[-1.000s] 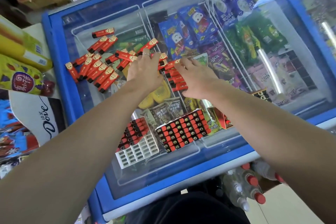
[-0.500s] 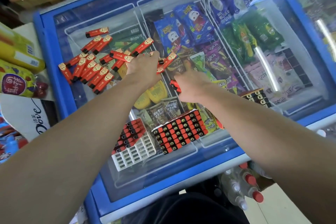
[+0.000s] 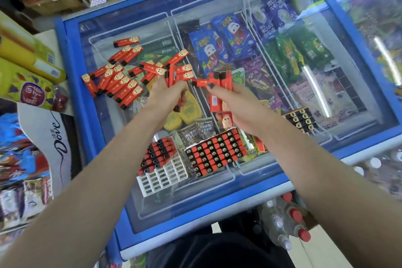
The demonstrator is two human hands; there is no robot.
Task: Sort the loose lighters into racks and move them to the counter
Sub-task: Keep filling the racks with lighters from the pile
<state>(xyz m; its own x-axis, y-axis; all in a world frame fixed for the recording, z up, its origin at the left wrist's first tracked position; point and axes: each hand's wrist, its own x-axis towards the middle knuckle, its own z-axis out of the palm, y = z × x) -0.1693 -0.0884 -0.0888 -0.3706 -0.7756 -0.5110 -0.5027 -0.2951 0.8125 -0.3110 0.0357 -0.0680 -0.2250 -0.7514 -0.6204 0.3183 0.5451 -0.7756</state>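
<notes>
Fingers of my left hand (image 3: 167, 91) and right hand (image 3: 230, 102) curl round bunches of red lighters (image 3: 219, 89) above the freezer lid (image 3: 152, 198); loose ones (image 3: 121, 85) lie left, racks (image 3: 214, 154) nearer me.

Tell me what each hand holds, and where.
Left hand grips several lighters around their lower halves; right hand grips another bunch around the middle.

Both hands gripping red lighters above freezer lid (image 3: 217, 209): left hand (image 3: 168, 93) clutching bunch, right hand (image 3: 233, 104) holding several. Loose lighters (image 3: 117, 80) lying left; half-filled white rack (image 3: 162, 164), full rack (image 3: 215, 152) sitting nearer.
</notes>
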